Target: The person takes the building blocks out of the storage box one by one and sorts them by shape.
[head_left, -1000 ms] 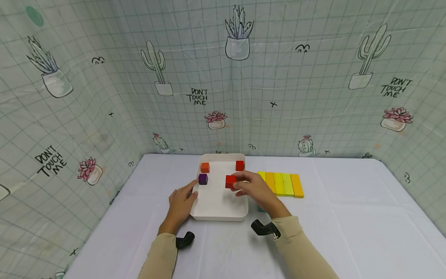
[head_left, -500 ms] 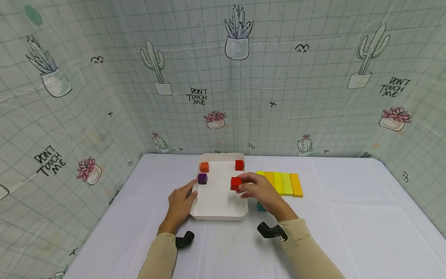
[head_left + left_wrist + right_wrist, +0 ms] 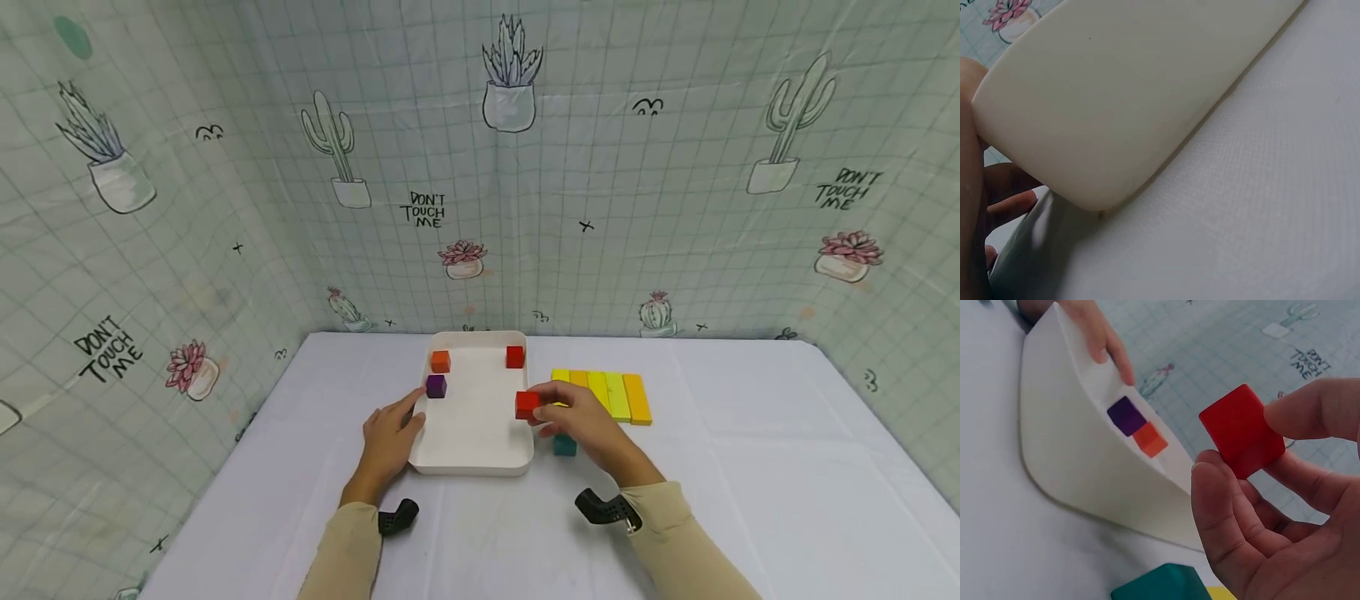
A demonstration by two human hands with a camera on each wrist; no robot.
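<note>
Booth-like setting: cactus-print backdrop [image 3: 540, 183], white-covered table [image 3: 750, 450].

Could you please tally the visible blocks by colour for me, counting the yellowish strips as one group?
Red: 2 (held red cube, far red cube)
Orange: 1 (orange cube)
Purple: 1 (purple cube)
Teal: 1 (teal block)
Yellowish: 5 (strips)
Total: 10

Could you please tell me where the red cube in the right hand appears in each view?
Head: the red cube is below and right of centre, in the right hand.
Left wrist: not in the picture.
Right wrist: the red cube is right of and slightly above centre.
Shared landmark: the white tray, visible in all three.
</note>
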